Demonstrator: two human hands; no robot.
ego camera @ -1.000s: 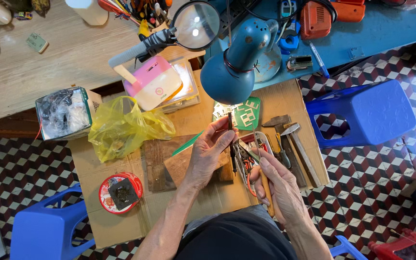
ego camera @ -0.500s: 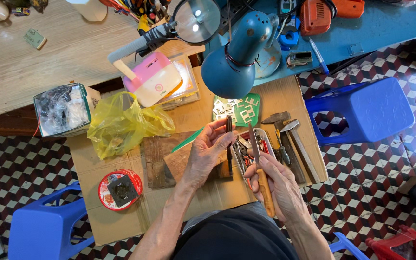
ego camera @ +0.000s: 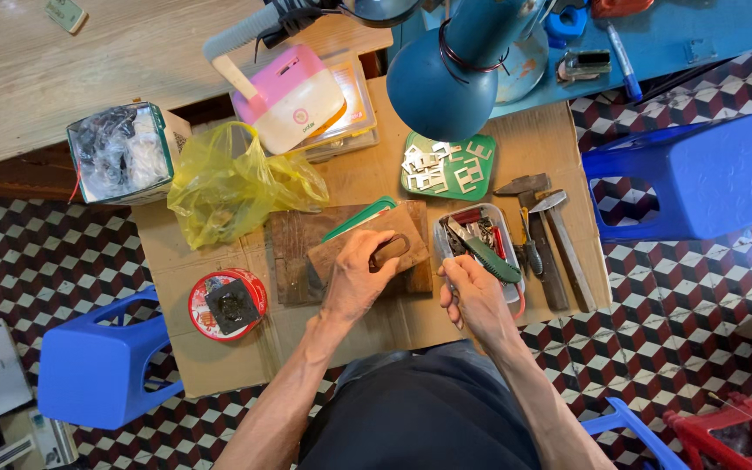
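Note:
My left hand (ego camera: 354,283) rests on a wooden block (ego camera: 341,248) and grips a small dark brown oblong piece (ego camera: 390,251) against its top. To the right, my right hand (ego camera: 473,298) is closed around green-handled pliers (ego camera: 485,254), whose jaws point up and left over a clear plastic tray (ego camera: 444,228) filled with hand tools. A green-edged flat strip (ego camera: 360,218) lies behind the block. Everything sits on a sheet of cardboard (ego camera: 219,365) laid over the low work surface.
Two hammers (ego camera: 553,233) lie right of the tray. A green dish of white metal pieces (ego camera: 476,178) sits under a blue lamp (ego camera: 441,74). A yellow bag (ego camera: 224,187), a red tin (ego camera: 226,303) and a pink-and-white device (ego camera: 293,96) are to the left. Blue stools (ego camera: 685,174) (ego camera: 97,365) flank the cardboard.
My left hand drew back from the tool tray onto the wooden block. My right hand came back toward me, now holding the pliers over the tray.

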